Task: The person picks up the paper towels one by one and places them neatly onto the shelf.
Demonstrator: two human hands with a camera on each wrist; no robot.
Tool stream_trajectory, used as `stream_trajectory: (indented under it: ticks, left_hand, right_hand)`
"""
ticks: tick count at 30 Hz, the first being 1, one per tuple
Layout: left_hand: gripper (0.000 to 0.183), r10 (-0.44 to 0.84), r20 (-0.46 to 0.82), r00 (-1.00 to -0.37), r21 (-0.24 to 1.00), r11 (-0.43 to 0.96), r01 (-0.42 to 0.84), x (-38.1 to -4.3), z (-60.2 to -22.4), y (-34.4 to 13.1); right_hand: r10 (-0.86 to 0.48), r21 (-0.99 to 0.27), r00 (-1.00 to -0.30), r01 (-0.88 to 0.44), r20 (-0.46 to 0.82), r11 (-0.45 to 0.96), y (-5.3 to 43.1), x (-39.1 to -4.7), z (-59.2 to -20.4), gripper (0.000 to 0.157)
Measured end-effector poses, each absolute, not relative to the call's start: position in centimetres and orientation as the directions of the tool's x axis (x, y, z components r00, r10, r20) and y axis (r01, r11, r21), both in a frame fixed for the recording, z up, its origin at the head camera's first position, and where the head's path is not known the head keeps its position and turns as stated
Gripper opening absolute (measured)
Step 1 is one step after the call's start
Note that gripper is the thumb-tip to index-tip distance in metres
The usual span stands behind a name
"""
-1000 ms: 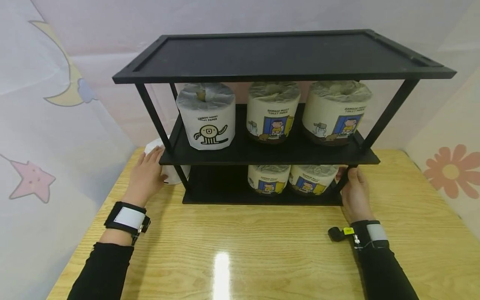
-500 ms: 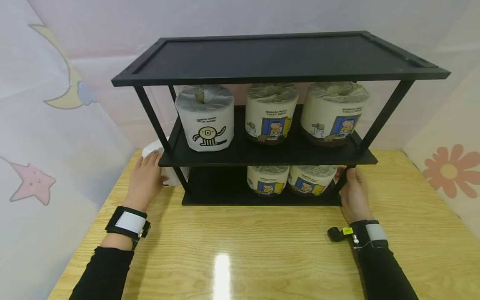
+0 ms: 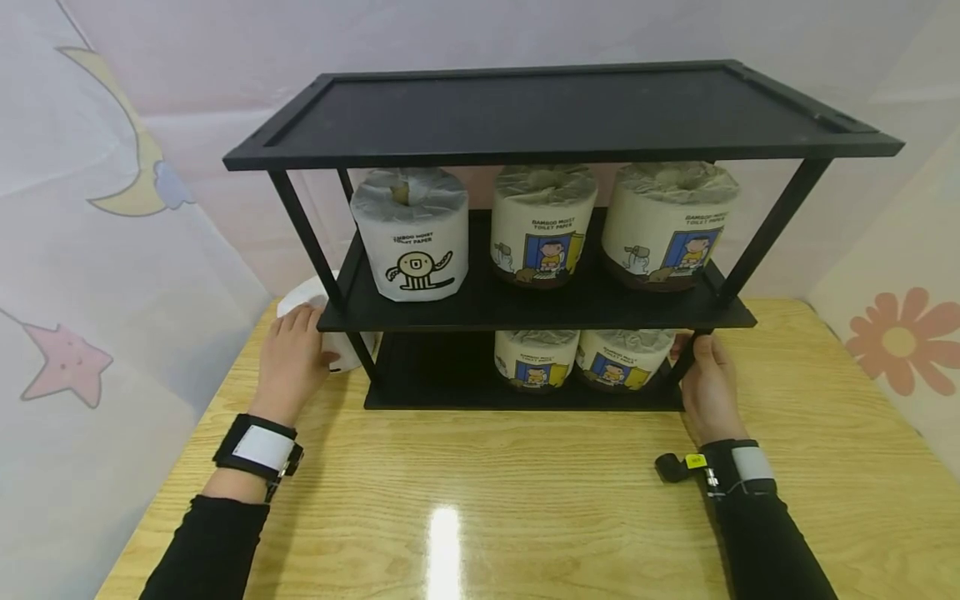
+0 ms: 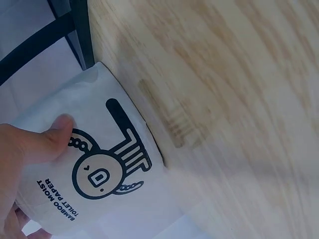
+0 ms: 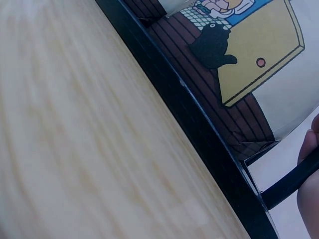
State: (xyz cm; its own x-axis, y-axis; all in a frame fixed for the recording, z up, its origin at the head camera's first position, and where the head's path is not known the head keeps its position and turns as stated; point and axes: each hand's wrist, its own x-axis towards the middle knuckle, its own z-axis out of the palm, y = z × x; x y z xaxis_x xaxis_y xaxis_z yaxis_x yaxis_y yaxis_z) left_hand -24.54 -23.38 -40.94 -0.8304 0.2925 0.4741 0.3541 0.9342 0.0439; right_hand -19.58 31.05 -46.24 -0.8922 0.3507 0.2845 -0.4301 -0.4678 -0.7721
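Note:
A black shelf rack (image 3: 480,315) stands on the wooden table. Outside its left end is a white toilet paper roll (image 3: 303,293), partly hidden by the rack's post. My left hand (image 3: 291,367) grips this roll; in the left wrist view the thumb (image 4: 62,132) lies across the side printed with a cartoon. At the other end, my right hand (image 3: 708,390) holds the right front post (image 3: 690,357), fingers reaching behind it near a lower toilet paper roll (image 3: 626,360). In the right wrist view only part of that hand (image 5: 307,199) shows.
Three rolls stand on the middle shelf: a white roll (image 3: 420,242), a cream roll (image 3: 543,229) and another cream roll (image 3: 667,229). A second lower roll (image 3: 536,360) stands beside the right one. Bare board (image 3: 427,375) shows at the lower shelf's left.
My left hand and the roll it grips have shifted slightly left, away from the rack. My right hand stays at the post.

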Motion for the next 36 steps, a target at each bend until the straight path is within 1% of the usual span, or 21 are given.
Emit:
stream_trajectory:
  ticks: [5,13,17,29,36]
  left_hand:
    - [0.071,0.285,0.494,-0.822,0.053,0.933,0.356,-24.5,-41.0,-23.5]
    - [0.068,0.3,0.604,-0.738,0.071,0.903,0.425,-23.8,-41.1,-24.0]
    - [0.069,0.309,0.626,-0.716,0.07,0.893,0.445,-23.5,-41.2,-24.2]
    - [0.071,0.298,0.644,-0.705,0.038,0.908,0.418,-22.3,-41.5,-24.7]
    - [0.069,0.307,0.652,-0.694,-0.009,0.917,0.398,-21.7,-41.2,-24.6]
  right_hand:
    - [0.351,-0.772,-0.894,-0.426,0.278,-0.472,31.1,-19.6,-46.2,0.024]
    - [0.359,-0.762,-0.888,-0.439,0.288,-0.476,31.0,-19.6,-46.2,0.024]
    - [0.358,-0.763,-0.892,-0.429,0.275,-0.484,31.0,-19.5,-46.2,0.024]
    - [0.354,-0.748,-0.895,-0.426,0.27,-0.509,31.1,-19.5,-46.2,0.022]
    - [0.375,-0.735,-0.89,-0.435,0.261,-0.52,30.9,-19.6,-46.2,0.023]
